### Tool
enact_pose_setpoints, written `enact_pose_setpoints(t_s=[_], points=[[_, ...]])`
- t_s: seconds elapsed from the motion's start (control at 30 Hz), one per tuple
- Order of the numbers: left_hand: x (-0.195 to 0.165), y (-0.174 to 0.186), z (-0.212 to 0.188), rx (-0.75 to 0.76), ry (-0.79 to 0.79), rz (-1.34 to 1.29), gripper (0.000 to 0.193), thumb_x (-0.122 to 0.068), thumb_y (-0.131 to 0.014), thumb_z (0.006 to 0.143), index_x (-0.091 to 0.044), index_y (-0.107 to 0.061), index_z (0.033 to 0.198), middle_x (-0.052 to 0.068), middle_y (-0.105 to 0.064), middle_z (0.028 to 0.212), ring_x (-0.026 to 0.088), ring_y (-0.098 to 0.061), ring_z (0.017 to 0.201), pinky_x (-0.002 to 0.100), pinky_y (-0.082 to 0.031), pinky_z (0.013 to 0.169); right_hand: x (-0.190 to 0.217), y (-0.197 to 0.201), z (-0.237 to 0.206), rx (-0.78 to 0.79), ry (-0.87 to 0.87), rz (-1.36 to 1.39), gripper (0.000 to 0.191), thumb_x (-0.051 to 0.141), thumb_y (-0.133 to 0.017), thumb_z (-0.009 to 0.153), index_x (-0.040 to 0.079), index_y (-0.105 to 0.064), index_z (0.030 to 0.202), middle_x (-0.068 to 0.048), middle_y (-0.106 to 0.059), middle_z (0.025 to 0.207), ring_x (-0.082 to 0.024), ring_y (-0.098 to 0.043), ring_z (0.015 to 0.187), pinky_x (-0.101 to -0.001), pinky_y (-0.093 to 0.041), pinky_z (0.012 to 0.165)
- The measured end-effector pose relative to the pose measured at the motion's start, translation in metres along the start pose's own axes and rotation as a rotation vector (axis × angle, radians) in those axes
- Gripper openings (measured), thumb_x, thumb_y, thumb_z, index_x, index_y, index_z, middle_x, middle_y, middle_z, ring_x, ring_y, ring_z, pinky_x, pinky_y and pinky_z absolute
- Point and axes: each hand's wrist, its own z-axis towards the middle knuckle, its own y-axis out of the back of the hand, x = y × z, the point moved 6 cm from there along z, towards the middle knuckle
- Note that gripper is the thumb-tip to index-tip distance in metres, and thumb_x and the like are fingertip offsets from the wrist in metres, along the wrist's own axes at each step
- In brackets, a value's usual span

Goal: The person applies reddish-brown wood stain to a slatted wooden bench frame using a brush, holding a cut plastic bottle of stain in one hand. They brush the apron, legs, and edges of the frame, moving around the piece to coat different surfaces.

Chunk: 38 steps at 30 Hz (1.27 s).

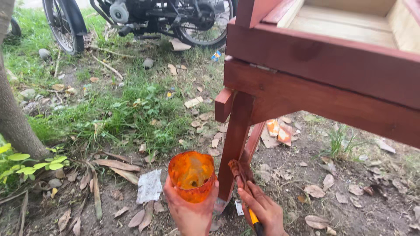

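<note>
Right hand: my fingers are closed round the yellow-and-black handle of a paintbrush, thumb side up, grip near the lower end of the handle. The bristle head, loaded dark red-brown, lies against the lower part of the wooden leg.

Left hand: fingers wrapped from below round the base of an orange cup, mouth open upward, held just left of the leg and close beside the brush.

Handling, judged: the brush is light and stiff in the handle, soft at the bristles; a hold low on the handle gives reach but less control at the tip. The cup looks like thin translucent plastic with an uneven, cut rim (probably squashes if squeezed, and slick where stain has run), so a cradling hold under the base suits it better than pinching the wall. Contents not readable; inside looks smeared orange.

Appearance: the leg is square-section timber, stained glossy reddish-brown, slanting slightly, joined to a stained box-like frame above whose inner boards are bare pale wood.

Surroundings: bare soil with dry leaves, a scrap of white paper, grass, a tree trunk at left, a motorcycle beyond.
</note>
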Motion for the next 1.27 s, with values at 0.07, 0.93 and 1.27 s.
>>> enact_pose_setpoints(t_s=[0.07, 0.93, 1.27], points=[[-0.006, 0.005, 0.004, -0.009, 0.045, 0.082, 0.104, -0.032, -0.097, 0.050, -0.003, -0.046, 0.136, 0.018, -0.063, 0.122, 0.030, -0.069, 0.109, 0.044, -0.055, 0.094, 0.004, 0.006, 0.011, 0.058, 0.015, 0.014, 0.048, 0.007, -0.082, 0.069, 0.016, -0.074, 0.115, -0.018, -0.073, 0.117, -0.031, -0.074, 0.107, -0.0365, -0.062, 0.083], [-0.189, -0.004, 0.055, 0.186, -0.223, 0.128, 0.108, -0.040, -0.098, 0.044, -0.006, -0.049, 0.134, 0.016, -0.062, 0.120, 0.035, -0.059, 0.116, 0.048, -0.045, 0.101, 0.039, 0.144, 0.248, 0.102, 0.430, -0.300, 0.051, 0.014, -0.065, 0.083, 0.018, -0.063, 0.133, -0.019, -0.068, 0.129, -0.032, -0.072, 0.108, -0.0408, -0.061, 0.079], [-0.228, -0.043, 0.025, 0.387, -0.210, 0.067, 0.106, -0.038, -0.094, 0.046, -0.009, -0.049, 0.139, 0.012, -0.063, 0.123, 0.032, -0.060, 0.119, 0.046, -0.043, 0.106, -0.067, 0.359, 0.094, 0.223, 0.347, -0.615, 0.051, 0.036, -0.069, 0.086, 0.029, -0.062, 0.137, -0.006, -0.068, 0.131, -0.025, -0.075, 0.104, -0.0384, -0.061, 0.082]])
